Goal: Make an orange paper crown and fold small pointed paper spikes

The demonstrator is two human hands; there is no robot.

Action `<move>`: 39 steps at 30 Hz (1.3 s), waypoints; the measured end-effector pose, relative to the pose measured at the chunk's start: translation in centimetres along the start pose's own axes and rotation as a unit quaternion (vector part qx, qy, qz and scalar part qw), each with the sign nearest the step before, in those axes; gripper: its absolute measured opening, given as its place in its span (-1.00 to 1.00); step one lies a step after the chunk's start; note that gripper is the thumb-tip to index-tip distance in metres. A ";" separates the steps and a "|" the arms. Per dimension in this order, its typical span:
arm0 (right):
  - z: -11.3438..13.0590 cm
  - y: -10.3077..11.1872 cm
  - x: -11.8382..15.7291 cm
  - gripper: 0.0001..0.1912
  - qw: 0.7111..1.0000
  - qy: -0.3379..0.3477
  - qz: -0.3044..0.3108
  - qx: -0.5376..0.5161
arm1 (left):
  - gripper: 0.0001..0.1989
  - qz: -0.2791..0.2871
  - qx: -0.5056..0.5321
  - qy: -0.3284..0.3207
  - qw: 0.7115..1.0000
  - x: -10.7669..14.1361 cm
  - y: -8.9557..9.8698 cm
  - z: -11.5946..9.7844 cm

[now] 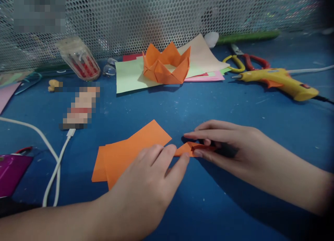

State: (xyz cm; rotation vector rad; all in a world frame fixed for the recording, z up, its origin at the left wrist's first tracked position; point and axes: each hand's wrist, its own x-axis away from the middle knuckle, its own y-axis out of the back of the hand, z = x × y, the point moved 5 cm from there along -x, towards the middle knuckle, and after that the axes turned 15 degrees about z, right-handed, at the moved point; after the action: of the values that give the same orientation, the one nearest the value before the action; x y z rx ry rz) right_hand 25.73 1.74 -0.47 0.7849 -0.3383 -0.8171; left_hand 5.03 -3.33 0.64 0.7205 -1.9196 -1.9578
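A small folded orange paper piece [190,149] lies low over the blue table between my hands. My left hand [156,178] pinches its left end, with the thumb on the near edge. The right end is between the thumb and fingers of my right hand [229,140], and part of it is hidden there. Flat orange sheets [125,152] lie overlapping beneath and beyond my left hand. Farther back, an orange folded paper ring with pointed tips [167,69] stands on a pale green sheet [127,79].
A yellow glue gun [281,81] and red-and-yellow-handled scissors [257,62] lie at the back right. At the left are a jar with red bits [82,62], a blurred-out object on a white cable [58,164] and a purple item [13,173]. A perforated metal panel [117,22] borders the table [114,110].
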 end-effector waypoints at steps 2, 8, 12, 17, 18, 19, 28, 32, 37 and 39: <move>0.0 0.1 -0.2 -0.74 1.000 -0.001 0.006 -0.012 | -0.47 -0.020 0.022 0.017 0.999 0.3 -0.8 0.1; 0.1 0.1 -0.5 -0.72 0.998 -0.027 0.014 -0.052 | -0.47 -0.040 0.056 0.012 0.998 0.5 -1.6 0.3; 0.2 0.0 -0.5 -0.76 0.997 -0.046 0.004 -0.054 | -0.55 -0.022 0.043 -0.015 0.999 0.2 -0.7 0.2; 0.1 -0.1 -0.6 -0.71 0.995 -0.060 0.012 -0.078 | -0.53 -0.022 0.016 -0.038 0.999 -0.2 0.1 -0.3; 0.2 -0.2 -0.6 -0.69 0.996 -0.055 0.011 -0.074 | -0.54 -0.024 0.010 -0.041 0.999 -0.3 0.2 -0.4; 0.2 -0.3 -0.5 -0.68 0.997 -0.048 0.007 -0.066 | -0.54 -0.020 0.005 -0.042 0.999 -0.4 0.3 -0.5; -0.1 -0.8 0.1 -0.77 0.994 -0.059 -0.009 -0.089 | -0.51 -0.025 -0.030 -0.043 0.998 0.0 0.7 -0.4; 0.1 -0.9 -0.3 -0.68 0.981 -0.100 0.038 -0.163 | -0.52 -0.025 -0.037 -0.045 0.998 0.2 0.5 -0.6; 0.3 -0.9 -0.6 -0.67 0.972 -0.104 0.028 -0.208 | -0.54 -0.017 -0.016 -0.044 0.999 -0.1 0.8 -0.6; 0.1 -0.9 -0.4 -0.71 0.970 -0.103 0.030 -0.217 | -0.53 -0.018 -0.013 -0.042 0.999 -0.2 0.7 -0.7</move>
State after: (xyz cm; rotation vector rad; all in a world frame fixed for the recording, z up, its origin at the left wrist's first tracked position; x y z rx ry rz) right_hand 24.88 1.59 -1.06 0.2794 -0.3500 -0.8783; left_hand 5.48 -3.80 1.37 0.6809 -1.9389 -2.0620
